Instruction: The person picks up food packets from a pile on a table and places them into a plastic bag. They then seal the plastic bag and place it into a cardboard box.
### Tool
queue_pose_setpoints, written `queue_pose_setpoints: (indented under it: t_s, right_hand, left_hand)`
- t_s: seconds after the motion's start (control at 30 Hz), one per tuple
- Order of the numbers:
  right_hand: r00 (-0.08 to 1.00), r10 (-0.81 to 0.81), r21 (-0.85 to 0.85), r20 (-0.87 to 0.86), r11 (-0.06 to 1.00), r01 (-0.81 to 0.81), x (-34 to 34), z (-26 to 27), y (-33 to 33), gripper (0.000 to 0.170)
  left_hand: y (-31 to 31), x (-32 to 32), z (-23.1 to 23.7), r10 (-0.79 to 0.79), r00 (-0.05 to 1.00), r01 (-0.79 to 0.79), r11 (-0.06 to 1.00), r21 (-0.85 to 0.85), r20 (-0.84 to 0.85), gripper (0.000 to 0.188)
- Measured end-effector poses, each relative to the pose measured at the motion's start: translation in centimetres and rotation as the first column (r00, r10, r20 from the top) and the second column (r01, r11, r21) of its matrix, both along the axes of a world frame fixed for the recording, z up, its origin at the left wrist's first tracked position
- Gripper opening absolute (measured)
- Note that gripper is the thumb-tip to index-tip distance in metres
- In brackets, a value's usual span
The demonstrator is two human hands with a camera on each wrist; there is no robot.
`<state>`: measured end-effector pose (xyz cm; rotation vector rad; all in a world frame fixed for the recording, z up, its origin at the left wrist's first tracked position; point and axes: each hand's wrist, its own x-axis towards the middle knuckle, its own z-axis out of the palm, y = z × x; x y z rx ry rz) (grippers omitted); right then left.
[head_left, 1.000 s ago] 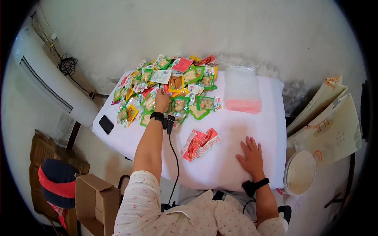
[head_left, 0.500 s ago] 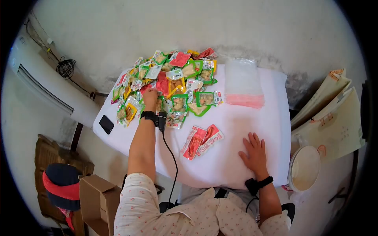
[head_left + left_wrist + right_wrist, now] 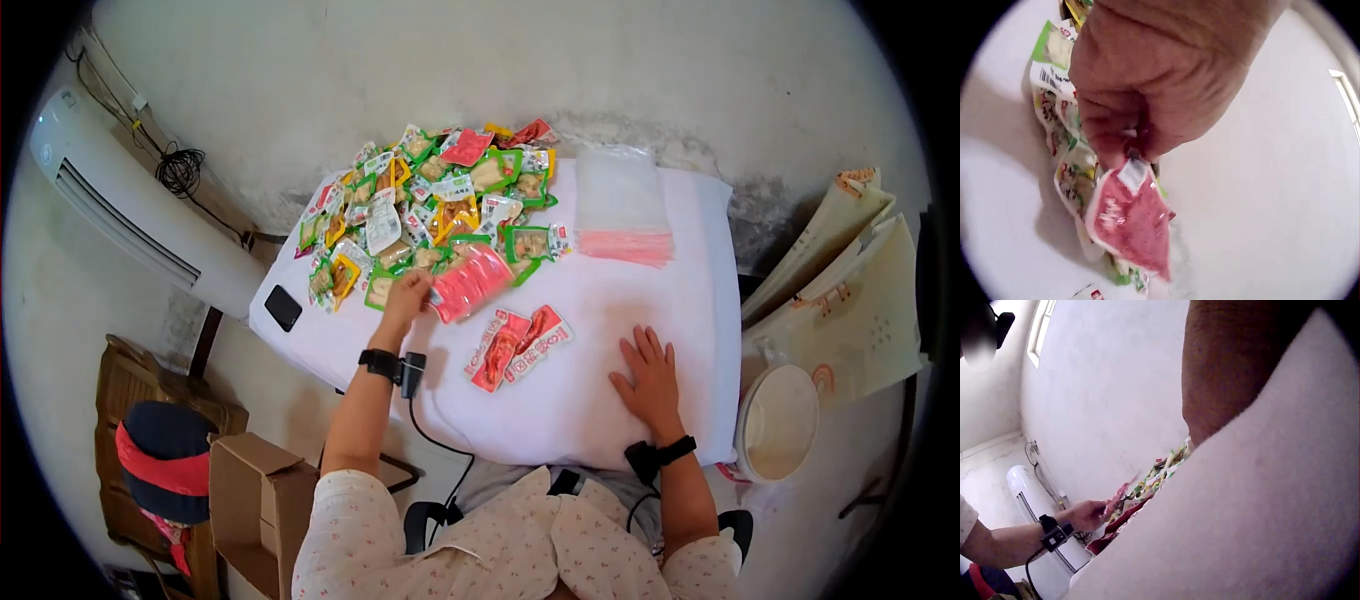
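My left hand (image 3: 405, 297) pinches a red snack packet (image 3: 470, 284) by its end, in front of a heap of vacuum-packed snacks (image 3: 385, 222) with green, yellow and red borders. In the left wrist view the thumb and fingertips close on a corner of that packet (image 3: 1136, 219), its printed red face hanging below them. Two red-and-white packets (image 3: 492, 352) lie overlapping on the white-covered table (image 3: 570, 420), nearer the body. To their right my right hand (image 3: 650, 380) rests on the cloth, fingers spread. The right wrist view shows only part of that hand (image 3: 1229, 369).
A stack of clear plastic bags (image 3: 620, 200) with pink edges lies at the back right. A black phone (image 3: 283, 308) is near the table's left edge. Below stands an open cardboard box (image 3: 255, 500); a white bucket (image 3: 778, 425) is at the right.
My left hand has reached into the heap, taken hold of the red packet and drawn it out toward the two loose packets. The right hand has stayed on the cloth.
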<state>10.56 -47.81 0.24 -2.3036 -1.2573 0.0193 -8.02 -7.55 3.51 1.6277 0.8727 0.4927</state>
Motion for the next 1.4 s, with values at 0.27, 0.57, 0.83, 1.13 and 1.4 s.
queue_pose_setpoints:
  t_s: [0.27, 0.57, 0.83, 1.13, 1.4]
  right_hand:
    - [1.0, 0.006, 0.009, -0.014, 1.0, -0.006, 0.0, 0.2, -0.2, 0.055]
    - [0.999, -0.022, -0.019, -0.045, 1.0, 0.021, 0.5, 0.4, -0.1, 0.05]
    - [1.0, -0.009, -0.035, -0.017, 0.999, 0.008, 0.3, 0.6, -0.2, 0.049]
    - [0.999, -0.006, -0.001, -0.048, 1.0, 0.006, 0.4, 0.3, -0.2, 0.05]
    - [0.998, -0.002, -0.013, -0.064, 1.0, 0.001, 0.7, 0.7, -0.1, 0.048]
  left_hand:
    - [1.8, 9.5, 2.1, 0.086, 0.993, 0.022, 0.565, 0.825, -0.086, 0.018]
    - [9.0, 19.5, 3.3, 0.28, 0.779, 0.565, 0.075, 0.821, -0.562, 0.028]
    - [4.4, 15.5, 10.0, -0.081, 0.988, 0.145, 0.161, 0.976, -0.133, 0.037]
    - [-9.1, 4.1, 11.8, -0.697, 0.459, 0.884, 0.294, 0.364, -0.551, 0.02]
    - [1.3, 23.6, 9.8, -0.257, 0.922, 0.385, 0.537, 0.751, -0.289, 0.028]
